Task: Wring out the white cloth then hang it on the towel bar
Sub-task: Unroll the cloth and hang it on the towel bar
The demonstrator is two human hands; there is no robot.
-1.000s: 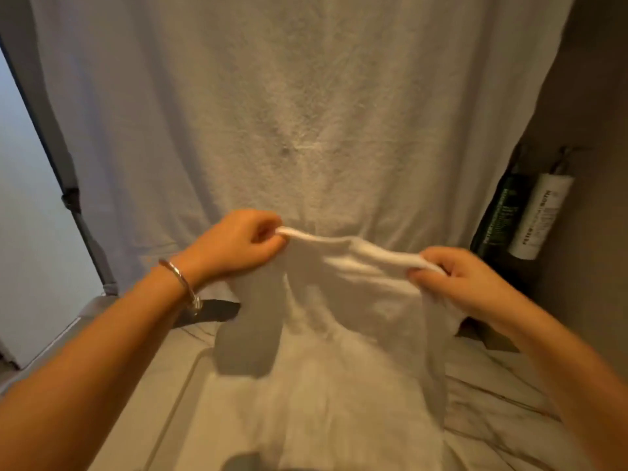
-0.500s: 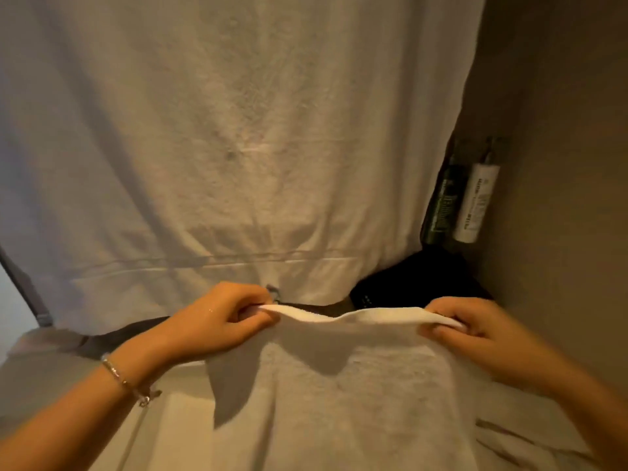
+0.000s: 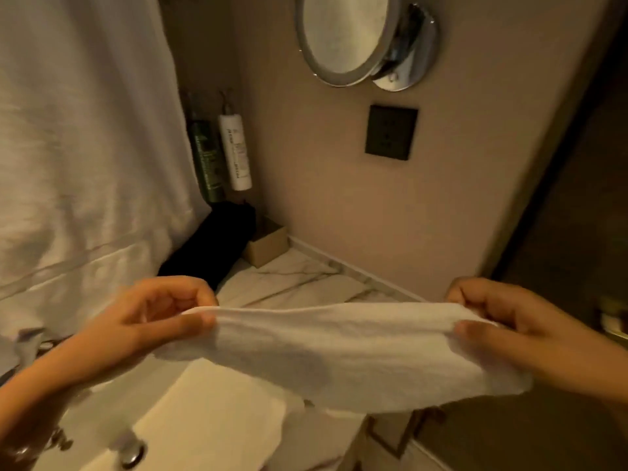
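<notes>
The white cloth (image 3: 339,348) is stretched flat between my two hands above the marble counter, its lower edge hanging loose. My left hand (image 3: 159,314) pinches the cloth's top left corner between thumb and fingers. My right hand (image 3: 503,317) pinches the top right corner the same way. No towel bar shows; a large white towel (image 3: 85,147) hangs at the left and its top is cut off by the frame.
A white sink (image 3: 112,416) with a metal drain lies below my left arm. The marble counter (image 3: 299,280) holds a black pouch (image 3: 217,246) and a small tan box (image 3: 268,246). Two bottles (image 3: 224,151), a round mirror (image 3: 350,35) and a dark outlet (image 3: 390,132) are on the wall.
The view has swung right, away from the hanging towel toward the wall with the mirror. My hands have pulled farther apart, and the cloth is stretched wider and tauter.
</notes>
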